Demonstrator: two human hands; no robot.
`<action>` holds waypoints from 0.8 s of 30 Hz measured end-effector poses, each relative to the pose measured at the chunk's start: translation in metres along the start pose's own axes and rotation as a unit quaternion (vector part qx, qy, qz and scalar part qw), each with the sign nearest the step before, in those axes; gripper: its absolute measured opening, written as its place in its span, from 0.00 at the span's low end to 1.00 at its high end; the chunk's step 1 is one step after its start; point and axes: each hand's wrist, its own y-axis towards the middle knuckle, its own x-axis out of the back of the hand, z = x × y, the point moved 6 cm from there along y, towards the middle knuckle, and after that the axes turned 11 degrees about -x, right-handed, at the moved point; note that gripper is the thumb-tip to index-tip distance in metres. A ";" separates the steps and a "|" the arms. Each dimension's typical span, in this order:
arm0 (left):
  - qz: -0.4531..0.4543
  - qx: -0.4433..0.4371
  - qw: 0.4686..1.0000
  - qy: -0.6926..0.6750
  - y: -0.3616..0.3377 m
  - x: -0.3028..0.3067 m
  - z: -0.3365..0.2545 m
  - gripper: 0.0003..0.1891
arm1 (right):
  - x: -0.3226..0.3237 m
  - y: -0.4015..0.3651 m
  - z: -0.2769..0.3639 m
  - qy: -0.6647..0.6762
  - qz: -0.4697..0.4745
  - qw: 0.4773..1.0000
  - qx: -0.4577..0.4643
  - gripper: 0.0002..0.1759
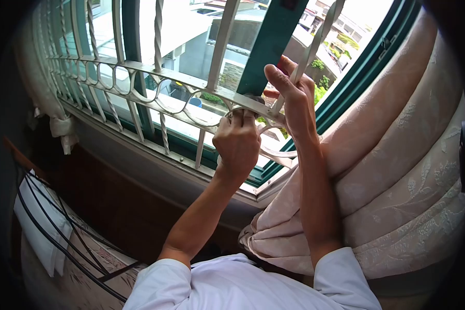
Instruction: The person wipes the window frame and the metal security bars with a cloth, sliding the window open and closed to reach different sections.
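Note:
My left hand [237,142] is closed around a curl of the white metal window grille [155,77], just under its horizontal rail. My right hand [293,93] reaches up beside it, fingers wrapped around a twisted white bar where it meets the green window frame [268,44]. The two hands are close together, almost touching. What sits between the left fingers is hidden, apart from the grille metal. Both forearms rise from white short sleeves at the bottom.
A cream patterned curtain [398,170] is bunched on the right against the frame. Another tied curtain [62,126] hangs at far left. A black wire chair back with a white cushion [41,222] stands lower left. Rooftops and greenery show outside.

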 end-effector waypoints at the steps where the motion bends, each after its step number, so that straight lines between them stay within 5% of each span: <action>1: -0.001 0.004 1.000 0.006 -0.002 0.001 0.002 0.11 | 0.000 -0.001 -0.002 0.003 0.001 1.000 -0.012 0.42; 5: 0.113 0.012 0.993 -0.004 -0.010 0.000 0.007 0.10 | 0.001 0.005 -0.013 0.011 0.036 0.999 -0.038 0.41; 9: -0.051 -0.002 0.997 -0.050 0.000 0.009 0.004 0.10 | 0.000 0.001 -0.005 0.006 0.012 1.000 -0.004 0.36; 12: 0.056 0.004 0.997 0.053 0.000 -0.001 -0.005 0.10 | 0.001 0.003 -0.003 -0.009 0.028 1.000 0.009 0.39; 13: 0.155 0.011 0.987 0.027 -0.004 -0.007 0.000 0.11 | -0.001 0.001 -0.001 -0.020 0.034 0.999 0.019 0.40; 15: 0.170 -0.005 0.983 -0.072 -0.002 -0.002 0.012 0.10 | -0.001 -0.001 0.000 -0.014 0.012 1.000 0.007 0.46; 17: -0.008 -0.037 0.978 -0.206 -0.013 0.033 0.012 0.11 | -0.002 -0.002 0.002 -0.008 -0.003 1.000 0.024 0.50; 18: -0.108 -0.016 0.970 -0.218 -0.033 0.040 0.023 0.14 | 0.002 0.000 -0.003 0.037 -0.070 0.995 0.064 0.30; 20: -0.150 0.171 0.945 -0.235 -0.079 0.059 0.048 0.15 | 0.009 -0.010 0.001 -0.049 -0.100 0.994 0.006 0.32; 21: -0.149 0.178 0.943 -0.239 -0.101 0.059 0.054 0.15 | 0.011 -0.013 0.004 -0.115 -0.147 0.982 0.027 0.31; 22: -0.151 0.248 0.925 -0.244 -0.125 0.055 0.067 0.14 | 0.006 -0.030 0.020 -0.214 -0.325 0.897 0.211 0.27; 24: -0.160 0.321 0.900 -0.247 -0.165 0.037 0.077 0.14 | -0.005 -0.067 0.032 -0.223 -0.345 0.859 0.305 0.23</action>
